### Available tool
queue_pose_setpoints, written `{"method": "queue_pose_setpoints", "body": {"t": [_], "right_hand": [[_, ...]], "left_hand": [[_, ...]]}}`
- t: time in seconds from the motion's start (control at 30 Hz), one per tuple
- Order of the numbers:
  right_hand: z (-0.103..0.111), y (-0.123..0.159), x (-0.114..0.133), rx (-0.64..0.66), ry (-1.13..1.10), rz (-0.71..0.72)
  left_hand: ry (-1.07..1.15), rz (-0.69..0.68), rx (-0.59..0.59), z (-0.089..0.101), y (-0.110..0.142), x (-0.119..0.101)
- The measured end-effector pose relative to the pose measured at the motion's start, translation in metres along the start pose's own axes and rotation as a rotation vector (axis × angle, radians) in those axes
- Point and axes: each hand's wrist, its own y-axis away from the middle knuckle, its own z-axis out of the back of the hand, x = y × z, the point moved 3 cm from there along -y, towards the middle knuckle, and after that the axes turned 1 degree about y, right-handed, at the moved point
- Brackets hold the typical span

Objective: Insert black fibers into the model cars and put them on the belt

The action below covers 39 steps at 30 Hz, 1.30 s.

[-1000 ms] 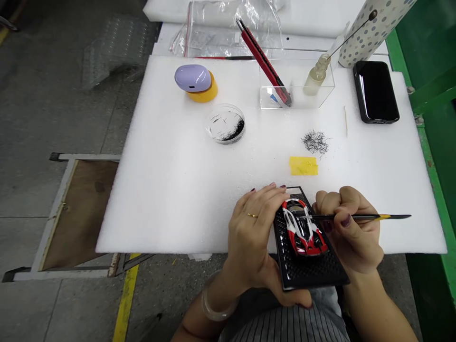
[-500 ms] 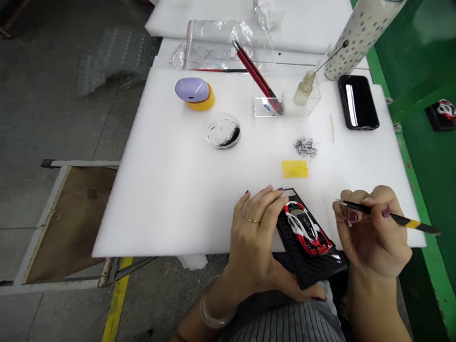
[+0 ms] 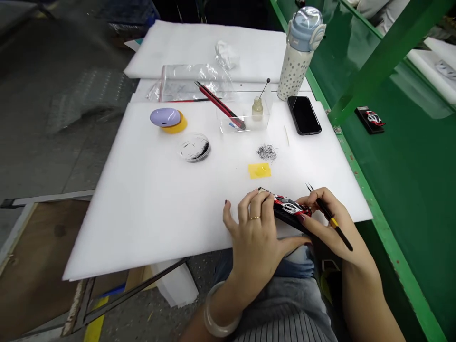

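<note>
A red, white and black model car (image 3: pixel 289 206) sits on a black textured base (image 3: pixel 285 218), tilted near the table's front edge. My left hand (image 3: pixel 253 240) grips the base along its left end, fingers over the far side and thumb underneath. In my right hand (image 3: pixel 333 221) are black tweezers with a yellow band (image 3: pixel 334 222), their tips pointing up and away from the car. The right thumb and fingers also touch the car's right end. Beyond the car lie a piece of yellow tape (image 3: pixel 259 171) and a loose pile of fine black strands (image 3: pixel 266 152).
A clear round dish (image 3: pixel 194 147) holds more black strands. Behind are a clear box (image 3: pixel 245 124) with a red-black pen-like tool (image 3: pixel 221 105) and small bottle (image 3: pixel 257 107), a phone (image 3: pixel 304 115), a tumbler (image 3: pixel 295 61) and a lilac case (image 3: pixel 165 117). Another model car (image 3: pixel 372 119) stands right.
My right hand has moved left onto the car's right end, still with the tweezers. The car and base have tilted to a flatter, more side-on angle. The camera view has lifted and shifted.
</note>
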Motion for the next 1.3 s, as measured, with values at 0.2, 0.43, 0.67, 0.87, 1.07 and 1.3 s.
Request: {"method": "queue_pose_setpoints", "body": {"t": [0.2, 0.43, 0.67, 0.87, 1.07, 1.3], "right_hand": [[0.013, -0.022, -0.011, 0.157, -0.153, 0.065], [0.013, -0.032, -0.016, 0.256, -0.258, 0.118], [0.011, -0.029, -0.004, 0.278, -0.034, 0.204], [0.043, -0.010, 0.006, 0.063, 0.128, 0.284], [0.162, 0.037, -0.075, -0.868, 0.374, -0.049], [0.209, 0.069, -0.110, -1.071, 0.572, -0.241]], "left_hand": [[0.045, -0.162, 0.115, 0.013, -0.017, 0.016], [0.082, -0.218, 0.347, 0.011, -0.033, 0.016], [0.094, -0.234, 0.429, 0.010, -0.029, 0.022], [0.151, -0.331, 0.313, 0.015, -0.026, 0.046], [0.202, -0.290, 0.220, 0.009, -0.018, 0.072], [0.149, -0.490, 0.170, -0.001, -0.010, 0.077]]}}
